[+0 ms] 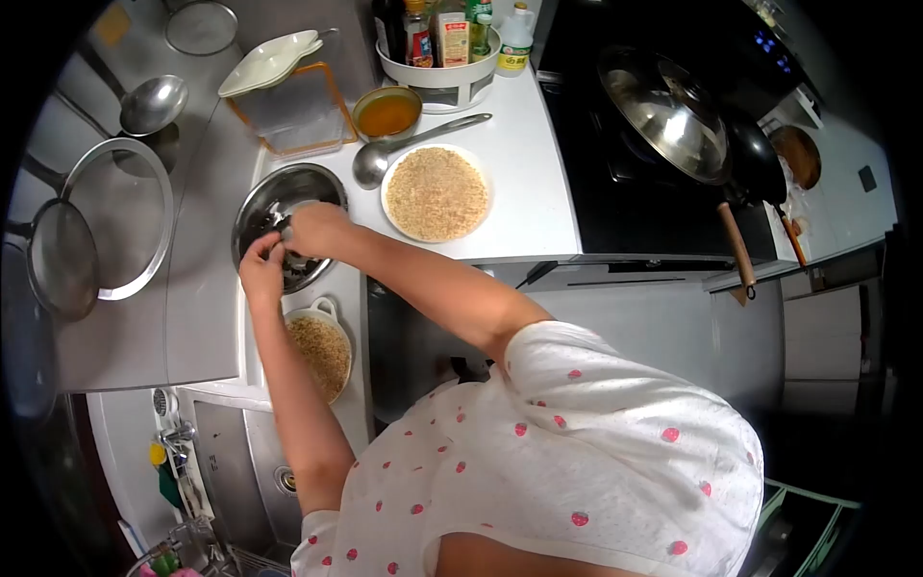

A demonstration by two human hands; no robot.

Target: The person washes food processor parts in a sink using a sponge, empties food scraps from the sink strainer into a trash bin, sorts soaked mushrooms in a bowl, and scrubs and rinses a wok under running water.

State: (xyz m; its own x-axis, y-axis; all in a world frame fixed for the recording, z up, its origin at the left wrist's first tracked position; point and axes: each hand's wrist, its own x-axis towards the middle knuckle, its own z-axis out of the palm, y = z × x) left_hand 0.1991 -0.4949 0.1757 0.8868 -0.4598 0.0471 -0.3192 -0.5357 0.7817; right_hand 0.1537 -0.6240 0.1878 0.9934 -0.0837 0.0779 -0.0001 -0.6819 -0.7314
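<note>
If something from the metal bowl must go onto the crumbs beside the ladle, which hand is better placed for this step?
Probably the right hand: it is over the side of the metal bowl nearer those crumbs. The left hand is farther from them.

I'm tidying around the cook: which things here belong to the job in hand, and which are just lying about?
Job in hand:
- metal bowl, with left hand and right hand at it
- perhaps the pale crumbs nearby

Apparently lying about:
- steel ladle
- condiment bottles
- large strainer
- metal lid
</note>
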